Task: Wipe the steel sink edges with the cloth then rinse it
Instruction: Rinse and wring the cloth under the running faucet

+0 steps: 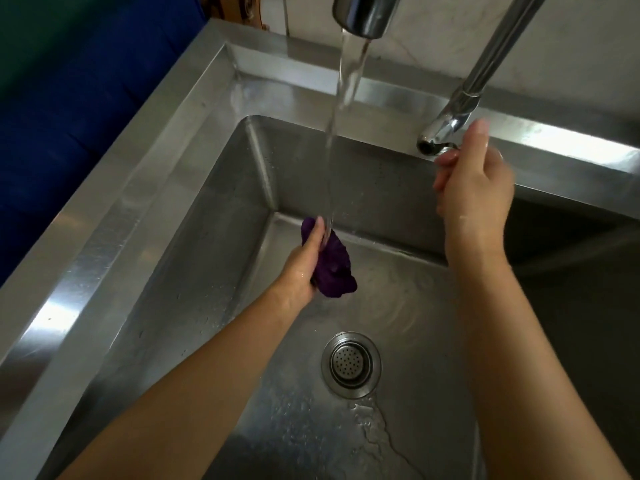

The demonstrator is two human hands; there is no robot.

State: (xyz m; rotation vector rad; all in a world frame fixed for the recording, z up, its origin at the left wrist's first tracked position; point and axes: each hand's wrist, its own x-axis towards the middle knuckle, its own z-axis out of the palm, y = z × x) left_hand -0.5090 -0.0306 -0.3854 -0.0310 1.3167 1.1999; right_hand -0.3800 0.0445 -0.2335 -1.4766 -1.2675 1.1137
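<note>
A bunched purple cloth [334, 268] hangs over the steel sink basin, under a stream of water [341, 133] falling from the tap spout [363, 12]. My left hand [301, 268] grips the cloth from its left side. My right hand [471, 188] is up at the tap lever [438, 135] on the back right, thumb raised beside it and fingers curled under its tip. The steel sink edge [114, 220] runs wide along the left and back.
A round drain strainer [350, 364] sits in the wet basin floor, with a trickle of water running from it toward the front. The tap's neck [498, 50] rises at the upper right. A pale wall backs the sink; something dark blue lies beyond the left edge.
</note>
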